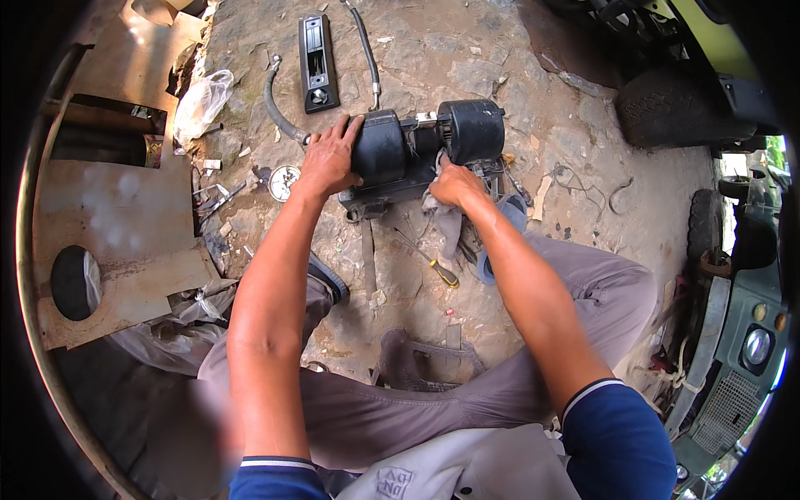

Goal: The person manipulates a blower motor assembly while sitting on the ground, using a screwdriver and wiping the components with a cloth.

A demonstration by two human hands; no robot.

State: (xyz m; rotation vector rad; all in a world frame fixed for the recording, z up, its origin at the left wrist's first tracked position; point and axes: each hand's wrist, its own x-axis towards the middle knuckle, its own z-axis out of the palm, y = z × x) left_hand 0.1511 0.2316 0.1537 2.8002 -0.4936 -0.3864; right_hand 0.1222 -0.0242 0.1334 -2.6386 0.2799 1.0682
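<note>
A black twin-drum blower unit [379, 148] with hoses beside it lies on the ground in front of me. My left hand [331, 158] grips the left end of its left drum, thumb low and fingers over the top. In my right hand [454, 182] is a grey rag [447, 218], pressed to the unit between the drums, just under the right drum [472, 131]; the rag's loose end hangs toward me. My right fingertips are partly hidden by the rag and the housing. A yellow-and-black screwdriver [443, 272] rests on the ground nearer to me.
Beyond the unit lie a long black vent panel [318, 67] and two hoses [273, 100], [365, 46]. A round white-faced dial [283, 182] is beside my left forearm. Rusty sheet metal [125, 208] stands at left; vehicles with a tyre [679, 108] are at right.
</note>
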